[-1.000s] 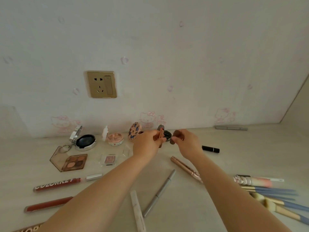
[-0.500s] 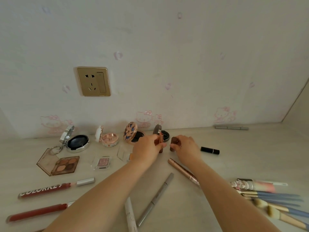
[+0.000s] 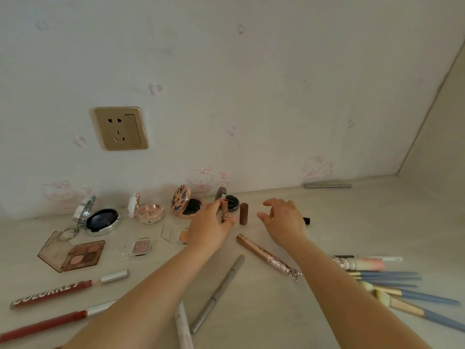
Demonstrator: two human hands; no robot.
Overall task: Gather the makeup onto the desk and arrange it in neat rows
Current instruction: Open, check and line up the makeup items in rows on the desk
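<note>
Near the back of the desk [image 3: 364, 222], just in front of a row of opened compacts, the left hand [image 3: 210, 226] pinches an uncapped lipstick [image 3: 224, 210] upright between thumb and fingers, its base at or just above the surface. Its brown cap [image 3: 243, 213] stands upright on the desk just beside it, touching neither hand. The right hand [image 3: 281, 219] hovers beside the cap with fingers loosely spread, grasping nothing. A small black tube [image 3: 306, 220] lies partly hidden behind that hand. Closer to the viewer lie a rose-gold pencil [image 3: 266, 256], a grey pencil [image 3: 217, 293], two red lip glosses [image 3: 50, 293], a square eyeshadow palette [image 3: 78, 255], and a loose fan of blue-handled brushes [image 3: 402, 290] at the right, none yet in tidy rows. A grey pen [image 3: 327, 185] rests well apart against the wall. Both lipstick and cap are narrow and tall, so a brush of either hand could tip them, and the cap would likely roll among the pencils. The exposed lipstick could also smear the desk or fingers if it falls uncapped.
</note>
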